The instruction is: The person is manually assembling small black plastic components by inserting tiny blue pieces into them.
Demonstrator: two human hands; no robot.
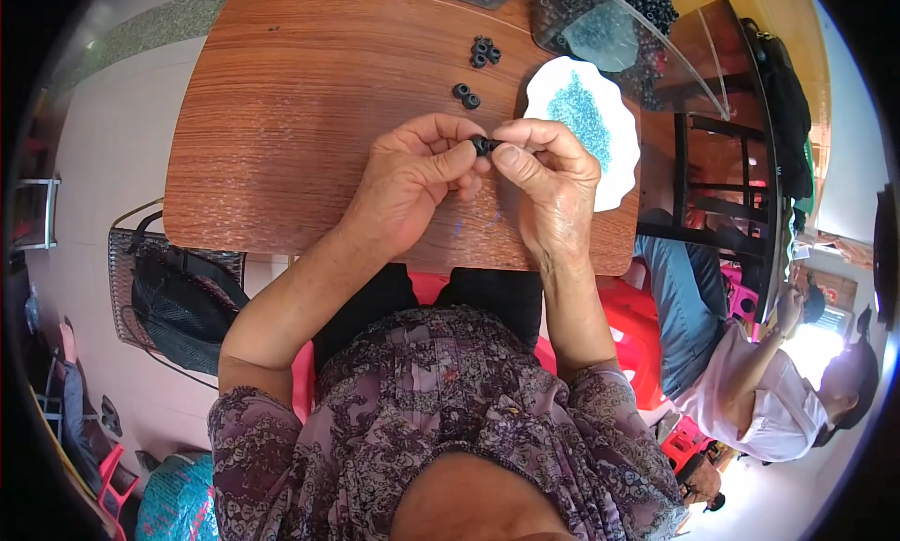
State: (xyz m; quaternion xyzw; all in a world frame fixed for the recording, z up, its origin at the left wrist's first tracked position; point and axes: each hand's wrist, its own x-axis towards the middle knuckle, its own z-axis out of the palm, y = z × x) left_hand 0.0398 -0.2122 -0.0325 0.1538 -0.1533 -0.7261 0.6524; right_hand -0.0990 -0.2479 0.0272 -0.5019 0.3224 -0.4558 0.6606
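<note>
Over the wooden table, my left hand (422, 171) pinches a small round black part (480, 145) between thumb and fingertips. My right hand (555, 180) closes its thumb and forefinger on a thin black end (495, 145) that meets this part; whether the two are one piece I cannot tell. Just beyond my fingers lie two black ring-like parts (466, 96). A cluster of several similar black parts (484, 52) sits farther back. To the right of my right hand, a white scalloped plate (621, 180) holds many tiny blue pieces (579, 114), partly hidden by my hand.
A clear bin (698, 77) of black parts stands at the far right of the table (281, 147). A black bag (183, 297) rests on a chair to the left. At the right are a dark metal frame (722, 203) and a seated person (759, 391) in white.
</note>
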